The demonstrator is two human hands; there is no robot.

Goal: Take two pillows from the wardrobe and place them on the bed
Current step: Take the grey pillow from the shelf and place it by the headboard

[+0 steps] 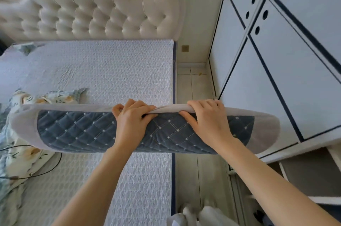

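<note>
A long pillow (77, 130) with a dark blue quilted face and pale grey ends hangs level in the air, partly over the bed's right edge and partly over the floor gap. My left hand (132, 120) grips its upper edge near the middle. My right hand (206, 120) grips the same edge just to the right. The bed (110, 71) carries a white textured cover and reaches up to a tufted cream headboard (92, 13). The white wardrobe (276, 59) with dark trim stands at the right, its upper doors closed. No second pillow shows.
A floral quilt (16, 154) is bunched at the bed's left side, with a black cable (46, 170) lying across it. A narrow strip of tiled floor (191, 82) runs between bed and wardrobe. An open wardrobe section (310, 176) shows at lower right.
</note>
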